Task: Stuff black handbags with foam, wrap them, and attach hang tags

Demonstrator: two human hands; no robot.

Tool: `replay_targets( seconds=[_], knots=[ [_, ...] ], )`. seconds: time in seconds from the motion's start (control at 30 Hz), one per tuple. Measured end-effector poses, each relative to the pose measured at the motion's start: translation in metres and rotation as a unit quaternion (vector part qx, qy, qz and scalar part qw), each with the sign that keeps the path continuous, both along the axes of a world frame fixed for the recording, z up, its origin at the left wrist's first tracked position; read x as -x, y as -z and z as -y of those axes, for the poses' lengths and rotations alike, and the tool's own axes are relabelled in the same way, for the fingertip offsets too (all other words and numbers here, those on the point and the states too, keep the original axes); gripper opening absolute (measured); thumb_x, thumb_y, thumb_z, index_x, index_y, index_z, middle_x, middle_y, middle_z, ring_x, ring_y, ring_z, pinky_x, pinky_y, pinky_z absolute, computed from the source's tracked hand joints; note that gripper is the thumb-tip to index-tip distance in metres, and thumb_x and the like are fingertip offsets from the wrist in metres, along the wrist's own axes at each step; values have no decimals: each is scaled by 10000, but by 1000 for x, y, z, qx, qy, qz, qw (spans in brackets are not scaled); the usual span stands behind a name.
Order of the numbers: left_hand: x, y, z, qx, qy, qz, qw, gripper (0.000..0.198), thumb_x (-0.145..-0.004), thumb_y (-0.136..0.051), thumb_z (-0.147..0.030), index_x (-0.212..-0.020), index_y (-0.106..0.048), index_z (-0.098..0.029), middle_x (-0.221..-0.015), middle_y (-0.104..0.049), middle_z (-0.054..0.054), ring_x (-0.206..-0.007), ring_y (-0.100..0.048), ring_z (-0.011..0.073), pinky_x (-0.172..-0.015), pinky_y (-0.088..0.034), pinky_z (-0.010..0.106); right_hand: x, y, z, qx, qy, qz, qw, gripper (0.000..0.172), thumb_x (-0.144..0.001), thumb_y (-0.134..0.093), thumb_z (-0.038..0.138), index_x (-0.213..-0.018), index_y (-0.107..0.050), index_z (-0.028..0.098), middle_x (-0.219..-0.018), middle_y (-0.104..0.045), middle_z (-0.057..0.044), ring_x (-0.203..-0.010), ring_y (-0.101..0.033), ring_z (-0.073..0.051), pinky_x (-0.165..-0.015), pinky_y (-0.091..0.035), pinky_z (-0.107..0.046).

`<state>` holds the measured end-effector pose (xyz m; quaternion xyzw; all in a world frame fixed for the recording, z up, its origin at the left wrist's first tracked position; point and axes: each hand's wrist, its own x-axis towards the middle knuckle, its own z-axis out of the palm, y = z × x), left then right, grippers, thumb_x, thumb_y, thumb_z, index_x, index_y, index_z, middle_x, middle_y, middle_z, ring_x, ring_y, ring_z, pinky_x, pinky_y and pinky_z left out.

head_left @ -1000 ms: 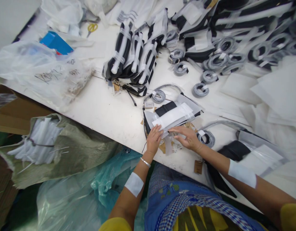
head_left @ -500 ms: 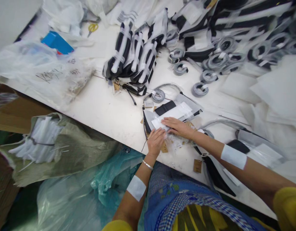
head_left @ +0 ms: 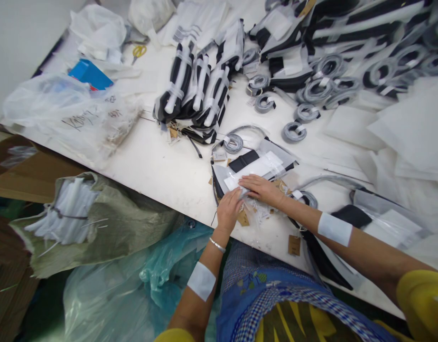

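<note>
A black and grey bag (head_left: pixel 243 160) lies on the white table near the front edge, with a white sheet (head_left: pixel 258 167) and clear plastic over it. My left hand (head_left: pixel 229 209) is at the sheet's lower left end, fingers bent and close together on the plastic. Flat on the sheet's lower end rests my right hand (head_left: pixel 262 189), its fingers stretched out, just right of the left. Beyond the bag sits a coiled grey strap (head_left: pixel 233 143). Brown tags (head_left: pixel 243 218) and small white labels lie beside the hands.
Wrapped black bundles (head_left: pixel 192 90) stand behind. Several grey coils (head_left: pixel 293 132) and white sheets (head_left: pixel 411 128) spread to the right. Another bag (head_left: pixel 354 216) lies beneath my right forearm. At left are a plastic bag (head_left: pixel 76 114), a blue box (head_left: pixel 90 74), yellow scissors (head_left: pixel 139 51) and a sack (head_left: pixel 115 232).
The view has shifted slightly, so the objects at left appear farther right and lower. My left hand's fingers are drawn a little closer together; my right hand stays on the sheet.
</note>
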<state>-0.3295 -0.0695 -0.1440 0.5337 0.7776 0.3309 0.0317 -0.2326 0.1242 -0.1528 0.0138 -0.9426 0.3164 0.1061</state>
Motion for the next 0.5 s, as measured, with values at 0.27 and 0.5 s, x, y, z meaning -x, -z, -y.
replay_targets(
  seconds=[0.27,0.5],
  knots=[
    [4,7,-6,26,-22,-34,999,256,-941,-594,-191,-1187,-656,-226,-1245,-695,60,-1190,-624,209,-1050,-506,395,-11,-5,3,-24,-7,-18,1000,377,-992,-489,170,-1361,-568,170,-1393,-593,-130,-1354,-487,-251,-1152,-374,-525],
    [1,9,-7,36,-28,-37,998,244,-895,-642,-141,-1130,-642,-211,-1211,-703,67,-1155,-628,233,-1089,-430,487,-57,-11,22,-85,-143,-1,986,488,-950,-448,30,-1388,-539,225,-1460,-537,-90,-1435,-369,-239,-1155,-338,-556]
  ],
)
